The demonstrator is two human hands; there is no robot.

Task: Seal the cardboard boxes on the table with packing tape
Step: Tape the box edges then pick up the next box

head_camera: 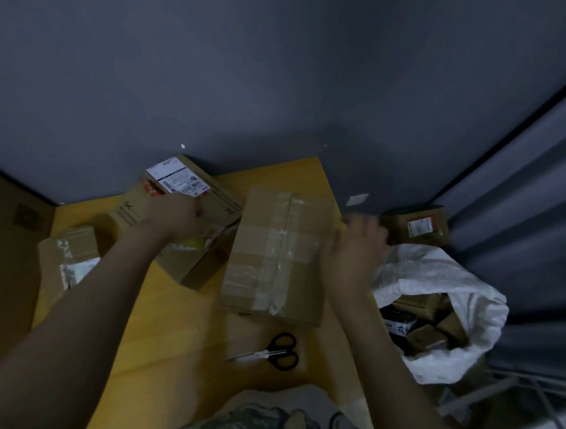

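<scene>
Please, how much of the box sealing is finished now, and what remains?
Done: the middle box already carries crossed tape strips on top. In hand: the left hand is on the labelled box, whose flaps look open; the right hand is at the middle box's right edge; neither grip is clear. Left: the labelled box, perhaps the far-left box. I see no tape roll.

The left forearm [80, 308] and right forearm [386, 346] are left bare — and a camouflage-patterned garment [262, 425] in muted greens and greys is worn.
</scene>
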